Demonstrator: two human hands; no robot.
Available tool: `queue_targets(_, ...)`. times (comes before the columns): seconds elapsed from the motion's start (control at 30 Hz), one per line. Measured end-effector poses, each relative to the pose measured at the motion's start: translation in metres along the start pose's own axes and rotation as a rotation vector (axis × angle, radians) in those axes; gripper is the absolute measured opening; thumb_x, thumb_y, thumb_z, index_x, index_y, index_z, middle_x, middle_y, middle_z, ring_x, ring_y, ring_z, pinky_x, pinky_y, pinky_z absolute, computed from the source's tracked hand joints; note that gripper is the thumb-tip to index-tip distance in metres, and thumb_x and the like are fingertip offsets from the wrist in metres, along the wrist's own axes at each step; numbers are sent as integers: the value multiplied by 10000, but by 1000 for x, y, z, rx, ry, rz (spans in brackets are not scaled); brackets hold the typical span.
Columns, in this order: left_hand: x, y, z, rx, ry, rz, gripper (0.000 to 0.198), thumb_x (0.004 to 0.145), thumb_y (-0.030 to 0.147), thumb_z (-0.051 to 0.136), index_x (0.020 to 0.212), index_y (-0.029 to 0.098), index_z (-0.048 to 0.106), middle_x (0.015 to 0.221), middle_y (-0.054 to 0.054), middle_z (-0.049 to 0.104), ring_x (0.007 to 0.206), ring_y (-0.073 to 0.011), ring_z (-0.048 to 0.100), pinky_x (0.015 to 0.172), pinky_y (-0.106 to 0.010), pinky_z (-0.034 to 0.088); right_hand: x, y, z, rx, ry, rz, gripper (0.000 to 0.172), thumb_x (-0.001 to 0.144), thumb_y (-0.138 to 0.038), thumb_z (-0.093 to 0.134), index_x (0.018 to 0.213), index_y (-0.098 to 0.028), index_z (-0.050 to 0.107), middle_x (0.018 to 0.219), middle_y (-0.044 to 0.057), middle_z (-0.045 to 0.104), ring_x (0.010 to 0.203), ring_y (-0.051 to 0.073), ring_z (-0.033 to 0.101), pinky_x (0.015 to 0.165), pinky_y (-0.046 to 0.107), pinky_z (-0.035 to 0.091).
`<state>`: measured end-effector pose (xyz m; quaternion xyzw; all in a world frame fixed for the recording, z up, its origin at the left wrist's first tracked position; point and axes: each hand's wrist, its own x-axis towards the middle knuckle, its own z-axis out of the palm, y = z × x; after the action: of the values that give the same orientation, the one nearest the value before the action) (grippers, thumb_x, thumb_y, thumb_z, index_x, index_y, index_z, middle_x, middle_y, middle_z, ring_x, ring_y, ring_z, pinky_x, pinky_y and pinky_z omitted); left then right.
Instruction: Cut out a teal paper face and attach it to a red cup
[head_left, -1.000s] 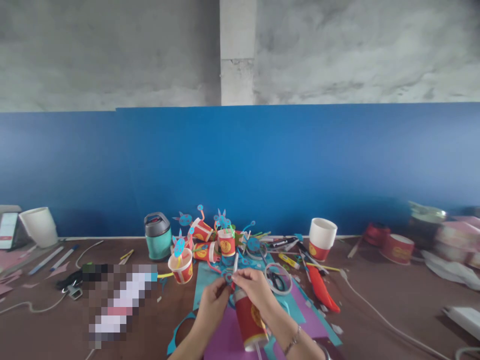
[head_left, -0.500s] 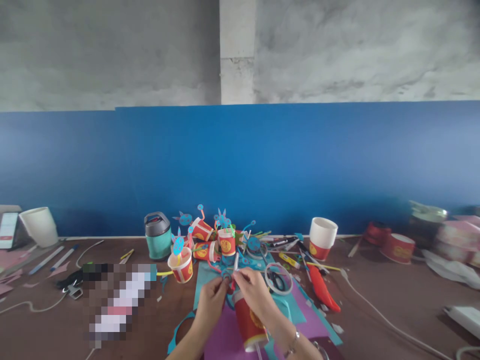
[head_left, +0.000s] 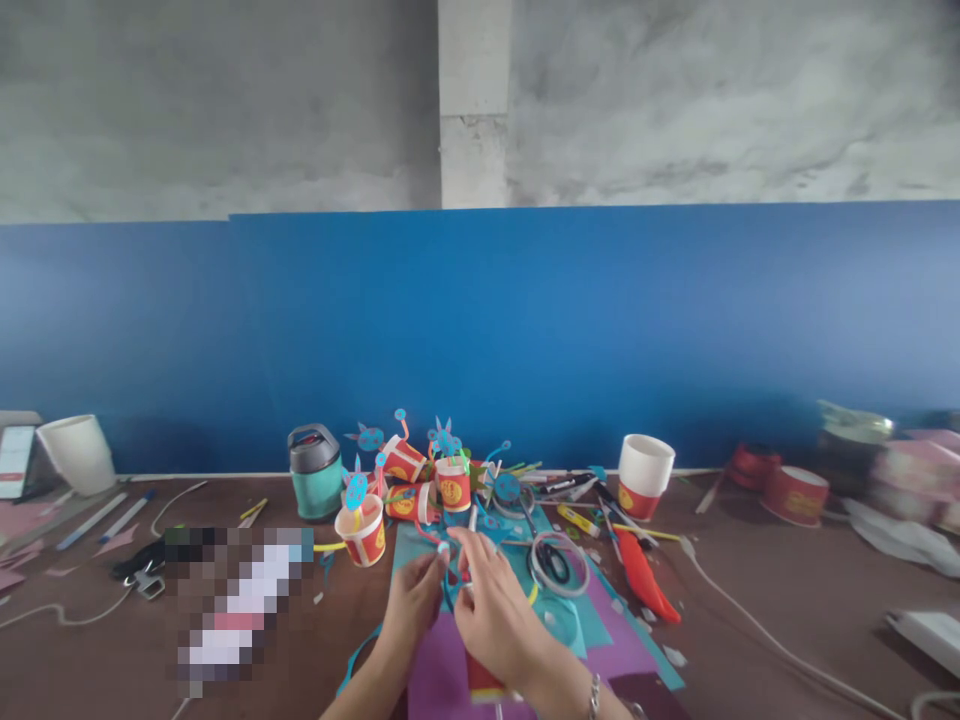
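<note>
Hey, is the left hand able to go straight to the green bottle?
Probably not straight: a small red-and-white cup stands between the left hand and the green bottle, and that hand seems to pinch something small. Reaching over the cup might work.

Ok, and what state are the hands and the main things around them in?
Left hand: fingertips closed on a small piece
Right hand: over the near red cup, grip unclear
Near red cup: partly hidden, tilt unclear
Teal flask: upright, lid on
Front-left paper cup: upright, open
Middle paper cup: on its side
White-and-red cup: upright
Phone: propped up, screen lit
</note>
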<state>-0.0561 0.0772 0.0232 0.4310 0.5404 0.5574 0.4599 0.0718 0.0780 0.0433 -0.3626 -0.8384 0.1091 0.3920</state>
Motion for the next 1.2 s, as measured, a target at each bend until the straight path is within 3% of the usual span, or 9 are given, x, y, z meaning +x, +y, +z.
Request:
queue_targets(0.17, -8, 11, 1, -56, -29, 108, 473, 619, 618, 651, 690, 152, 620, 427, 57, 467, 393, -85, 412, 386, -187, 293, 2, -15, -10, -79, -56, -80, 709, 674, 33, 410, 1337, -206, 340, 1112, 107, 563, 993, 266, 532, 845, 440, 436)
queue_targets(0.27, -16, 16, 2, -130, -83, 148, 401, 703, 510, 648, 923, 176, 678, 755, -37, 683, 709, -184, 614, 557, -231, 447, 2, -16, -12, -95, -82, -147, 691, 729, 11, 404, 1377, -203, 294, 1105, 112, 567, 970, 266, 530, 814, 425, 434)
queue_targets(0.37, -16, 10, 2, -276, -156, 147, 312, 791, 399, 587, 1056, 253, 664, 1028, -50, 691, 955, -228, 620, 743, -319, 475, 3, -15, -13, -109, -78, -186, 648, 778, -12, 382, 1392, -193, 279, 1100, 119, 569, 954, 265, 526, 796, 415, 425)
queue_targets(0.5, -8, -4, -1, -364, -257, 187, 280, 694, 384, 671, 878, 178, 722, 1017, -78, 680, 1159, -323, 522, 778, -428, 451, 5, -13, -17, -112, -67, -194, 623, 807, -27, 353, 1401, -191, 263, 1057, 110, 579, 915, 254, 527, 778, 396, 416)
queue_targets(0.6, -7, -8, 2, -409, -321, 118, 326, 637, 386, 734, 928, 241, 705, 994, -68, 688, 1114, -308, 554, 846, -394, 448, 6, -12, -19, -113, -63, -186, 605, 818, -39, 350, 1396, -194, 266, 1058, 107, 574, 909, 248, 530, 792, 396, 409)
queue_targets(0.77, -21, -2, 14, -397, -367, 55, 755, 552, 372, 811, 1238, 275, 511, 1081, -100, 658, 1069, -329, 566, 863, -407, 453, 7, -14, -20, -101, -48, -148, 526, 852, -43, 333, 1353, -204, 332, 1038, 97, 589, 905, 233, 545, 801, 389, 413)
queue_targets(0.97, -27, 21, 10, -396, -256, 117, 630, 576, 430, 792, 1137, 224, 593, 1137, -124, 643, 1058, -332, 570, 883, -409, 443, 3, -15, -21, 21, 223, -152, 296, 886, -149, 421, 1167, -223, 478, 1049, 87, 591, 979, 229, 544, 862, 400, 428)
queue_targets(1.1, -20, 27, 3, -476, -145, 88, 652, 551, 388, 812, 1145, 234, 589, 1137, -118, 659, 1071, -335, 578, 879, -426, 453, 5, -3, -14, 286, 464, 188, 103, 874, -258, 451, 952, -210, 499, 924, 92, 570, 884, 239, 552, 819, 419, 459)
queue_targets(1.2, -18, 28, 1, -511, -129, 66, 664, 552, 377, 811, 1159, 240, 577, 1142, -111, 662, 1092, -332, 573, 896, -443, 451, 10, 7, -5, 510, 398, 477, 180, 842, -356, 493, 949, -211, 506, 877, 73, 587, 810, 232, 572, 731, 388, 499)
